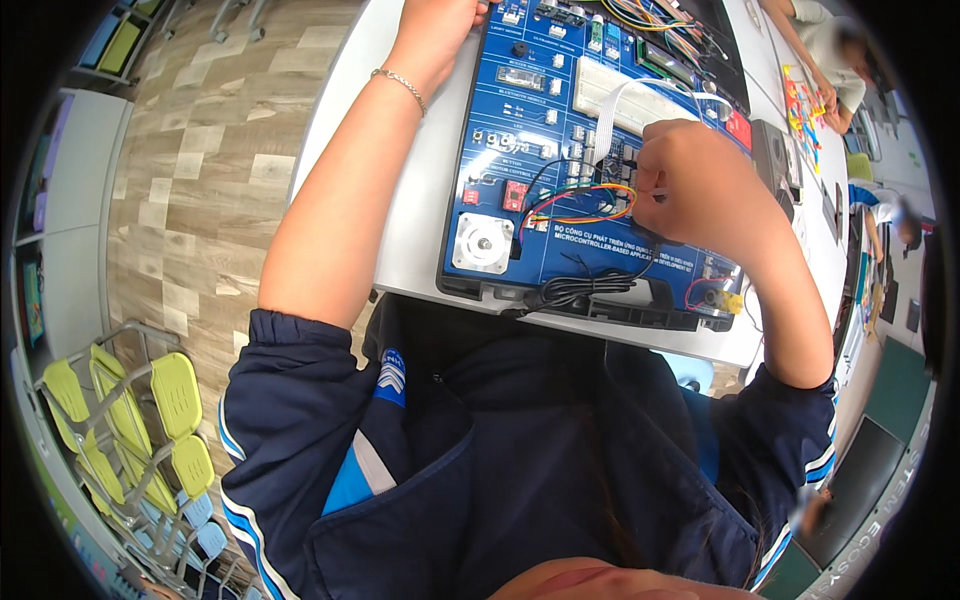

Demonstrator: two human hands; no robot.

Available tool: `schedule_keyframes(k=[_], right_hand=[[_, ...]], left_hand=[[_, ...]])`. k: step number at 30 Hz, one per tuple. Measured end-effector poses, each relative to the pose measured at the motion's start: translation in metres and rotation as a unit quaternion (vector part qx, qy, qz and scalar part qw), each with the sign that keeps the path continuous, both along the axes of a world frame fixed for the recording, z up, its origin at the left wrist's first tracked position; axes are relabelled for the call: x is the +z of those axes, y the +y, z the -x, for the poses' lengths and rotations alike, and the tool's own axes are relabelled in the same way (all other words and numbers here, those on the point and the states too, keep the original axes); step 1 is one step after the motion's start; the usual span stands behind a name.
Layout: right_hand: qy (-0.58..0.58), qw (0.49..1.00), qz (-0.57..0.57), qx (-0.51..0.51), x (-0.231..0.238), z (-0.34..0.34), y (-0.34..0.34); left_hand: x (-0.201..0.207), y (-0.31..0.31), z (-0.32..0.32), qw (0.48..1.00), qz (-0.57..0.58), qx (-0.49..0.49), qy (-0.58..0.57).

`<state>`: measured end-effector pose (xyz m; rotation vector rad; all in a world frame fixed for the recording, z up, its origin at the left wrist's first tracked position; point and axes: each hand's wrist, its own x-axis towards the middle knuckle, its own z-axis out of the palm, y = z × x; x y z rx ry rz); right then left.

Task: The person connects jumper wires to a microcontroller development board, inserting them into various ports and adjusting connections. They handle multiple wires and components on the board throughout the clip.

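A blue microcontroller training board point(500, 165) lies in a black case on the white table. My right hand point(695, 185) is closed in a pinch over its middle, at the end of a bundle of coloured jumper wires point(585, 197); the fingertips partly hide that end. These wires loop left toward a small red module point(515, 195) above a square stepper motor point(483, 243). A flat white ribbon cable point(607, 125) arches over the white breadboard point(645, 105) beside the hand. My left hand point(440, 40) is at the board's far left edge, its fingers mostly cut off by the picture's edge.
A coiled black cable point(590, 287) lies on the board's near edge. More loose wires point(640, 15) sit in the case's far part. Green folding chairs point(130, 420) stand at left on the wooden floor. Another person point(830, 70) works with colourful pieces at the far right.
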<state>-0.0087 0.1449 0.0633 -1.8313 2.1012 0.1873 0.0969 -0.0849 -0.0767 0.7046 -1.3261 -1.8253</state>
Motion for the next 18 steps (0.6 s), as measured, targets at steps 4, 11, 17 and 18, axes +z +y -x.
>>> schedule_keyframes(k=[4, 11, 17, 18], right_hand=[[-0.039, 0.995, 0.084, 0.026, -0.006, 0.004, 0.012], [-0.100, 0.987, 0.122, -0.005, -0.007, 0.003, 0.017], [-0.093, 0.991, 0.087, -0.035, -0.005, 0.004, 0.012], [-0.086, 0.992, 0.081, -0.035, -0.005, 0.005, 0.011]], left_hand=[[0.001, 0.001, 0.002, 1.000, -0.008, 0.006, 0.004], [-0.001, 0.000, 0.002, 1.000, -0.001, -0.006, 0.008], [-0.002, -0.001, 0.001, 0.999, 0.002, -0.009, 0.042], [-0.002, -0.001, 0.002, 0.999, 0.004, -0.009, 0.042]])
